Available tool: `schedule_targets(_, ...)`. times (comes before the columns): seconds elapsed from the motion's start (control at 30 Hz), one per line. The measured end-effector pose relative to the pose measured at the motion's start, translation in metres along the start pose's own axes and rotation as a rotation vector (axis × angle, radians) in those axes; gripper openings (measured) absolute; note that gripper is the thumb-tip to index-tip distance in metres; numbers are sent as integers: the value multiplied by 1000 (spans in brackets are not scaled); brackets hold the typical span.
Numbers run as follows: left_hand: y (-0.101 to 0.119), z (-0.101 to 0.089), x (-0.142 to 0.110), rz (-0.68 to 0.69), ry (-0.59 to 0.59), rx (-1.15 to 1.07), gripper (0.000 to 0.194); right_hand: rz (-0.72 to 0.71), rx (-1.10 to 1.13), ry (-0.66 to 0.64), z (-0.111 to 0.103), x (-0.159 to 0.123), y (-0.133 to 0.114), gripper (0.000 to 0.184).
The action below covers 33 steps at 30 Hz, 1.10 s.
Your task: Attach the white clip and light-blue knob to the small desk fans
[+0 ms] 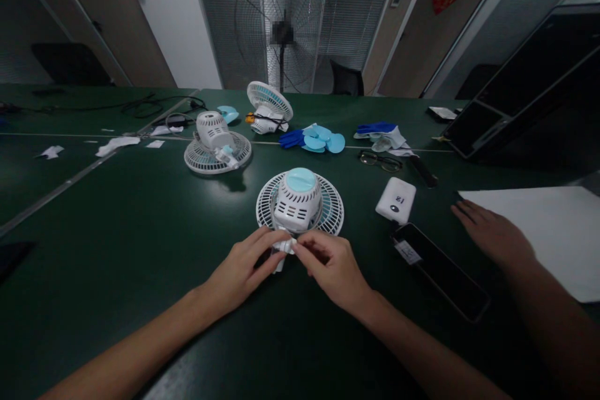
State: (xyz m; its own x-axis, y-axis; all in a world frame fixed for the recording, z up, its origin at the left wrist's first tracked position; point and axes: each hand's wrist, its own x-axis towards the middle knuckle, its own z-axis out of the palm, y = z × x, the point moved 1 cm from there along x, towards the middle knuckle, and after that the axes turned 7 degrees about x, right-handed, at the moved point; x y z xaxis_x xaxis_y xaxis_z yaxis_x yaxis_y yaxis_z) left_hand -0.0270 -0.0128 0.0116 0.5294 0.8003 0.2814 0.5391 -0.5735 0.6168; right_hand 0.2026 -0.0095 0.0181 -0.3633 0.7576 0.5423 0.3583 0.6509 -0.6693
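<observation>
A small white and light-blue fan (300,203) lies grille down on the dark green table, its motor housing with a light-blue cap facing up. At the fan's near side, my left hand (241,265) is closed, thumb and fingers around the white neck piece (280,262) that sticks out toward me. My right hand (335,265) meets it from the other side, pinching a small white part (287,245) between thumb and forefinger. Whether this part is joined to the neck is hidden by my fingers.
Behind stand two more small fans (215,137) (268,107), light-blue fan blades (323,139) and blue-white gloves (382,134). Glasses (380,161), a white power bank (396,200) and a phone (440,272) lie to the right. Another person's hand (494,234) rests beside white paper (553,231).
</observation>
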Motion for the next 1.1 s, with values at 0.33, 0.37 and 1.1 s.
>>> schedule_targets(0.33,-2,1,-2,-10,8,-1,31,9,78,-69,0,3,3,18)
schedule_targets(0.37,-2,2,-2,-9,3,-1,31,36,98,-82,3,2,4,21)
schedule_targets(1.1,-2,2,-1,13,31,37,32,144,50,54,6,-2,4,17)
